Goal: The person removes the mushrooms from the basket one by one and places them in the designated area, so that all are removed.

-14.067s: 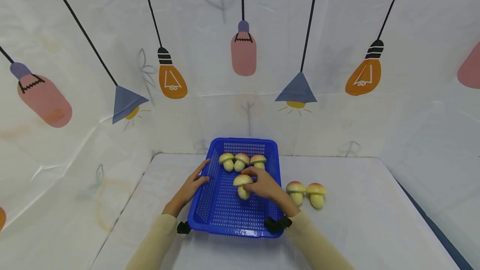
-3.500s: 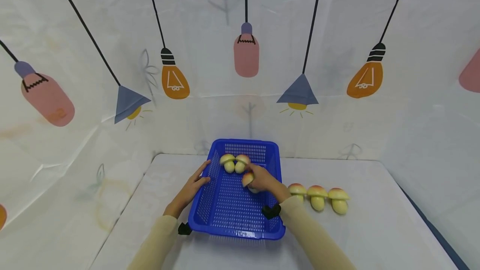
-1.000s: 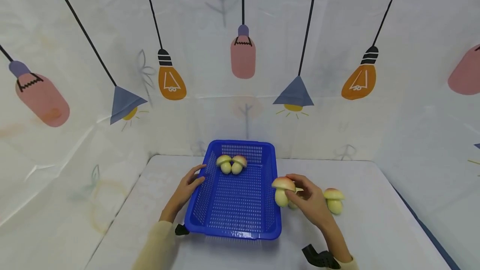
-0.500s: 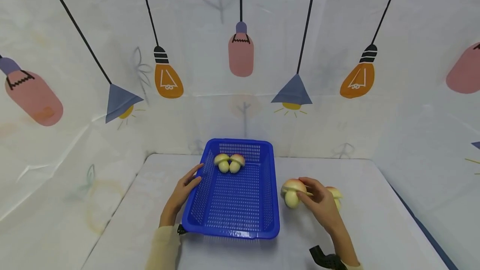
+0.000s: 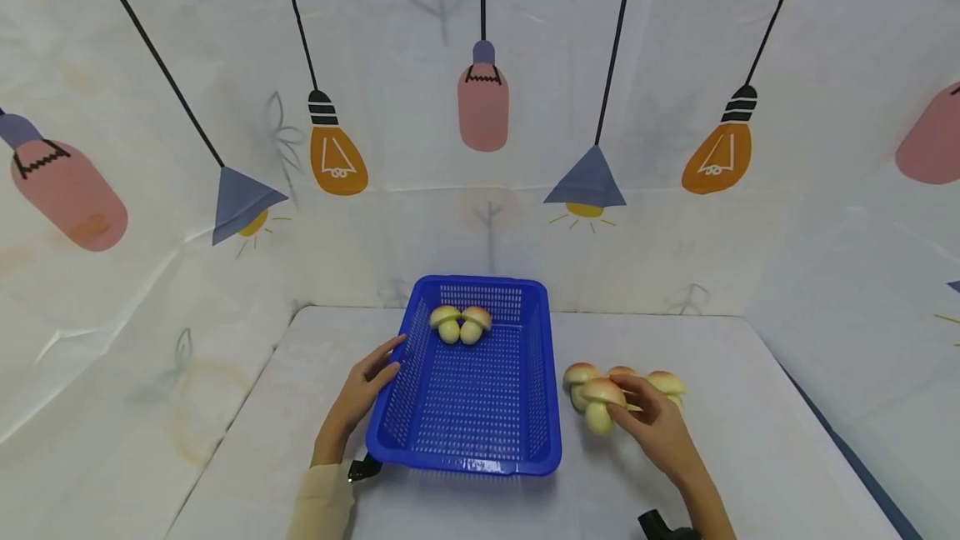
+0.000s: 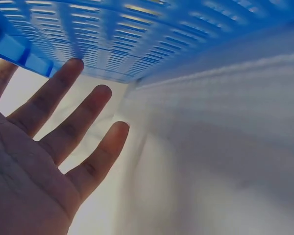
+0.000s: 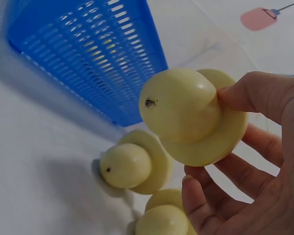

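My right hand [image 5: 654, 432] pinches a toy mushroom [image 5: 600, 407] with a pale stem and reddish cap, right of the blue basket [image 5: 480, 467]. In the right wrist view, the thumb presses the held mushroom [image 7: 181, 105] where stem meets cap. Behind it on the table are three similar mushrooms in a row: a left one [image 5: 579, 373], a middle one [image 5: 622, 371] mostly hidden by my hand, and a right one [image 5: 667, 383]. Two more, a left mushroom [image 5: 446, 325] and a right mushroom [image 5: 476, 325], lie inside the basket's far end. My left hand [image 5: 358, 397] touches the basket's left rim, fingers extended.
The basket stands on a white-covered table [image 5: 750, 440]. A white sheet [image 5: 420, 240] printed with hanging lamps rises behind the table and along the left side. Dark straps sit at both wrists.
Within the last second my right hand carries the mushroom from the basket's right rim rightward, then nearer me. Compared with 14 seconds ago, the basket holds fewer mushrooms and the table more.
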